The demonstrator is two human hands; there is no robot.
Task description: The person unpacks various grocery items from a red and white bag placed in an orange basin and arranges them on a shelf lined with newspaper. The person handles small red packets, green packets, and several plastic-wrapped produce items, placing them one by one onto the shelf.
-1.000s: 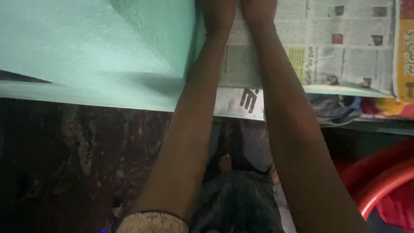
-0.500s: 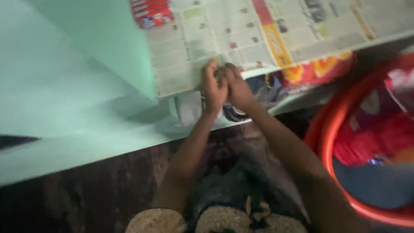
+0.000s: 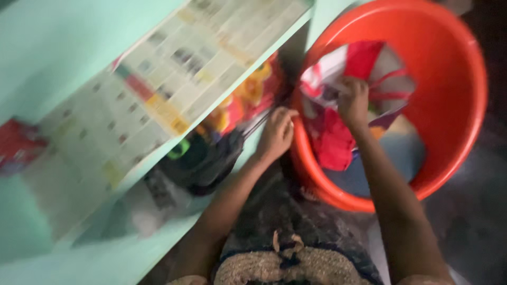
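Head cam, frame motion-blurred. R hand (image 3: pixel 353 101) inside orange tub (image 3: pixel 465 79), fingers curled shut on red-and-white cloth (image 3: pixel 338 79) at top of the pile in the tub. More cloth under it: red piece (image 3: pixel 332 142), blue-grey piece (image 3: pixel 401 153) lower in tub. Tub sits on dark floor (image 3: pixel 475 227), just beside the shelf unit.

L hand (image 3: pixel 275 133) at tub's near-left rim, touching or right by it, fingers bent in loosely. Whether it grips anything: cannot tell, blur.

Pale green shelf (image 3: pixel 63 42) to the left, upper board lined w/ newspaper (image 3: pixel 158 89). Under that board: yellow-and-red patterned cloth (image 3: pixel 243 100) and a dark bundle (image 3: pixel 200 158), close to L hand. Red item (image 3: pixel 18 142) at far left on the paper, too blurred to identify.
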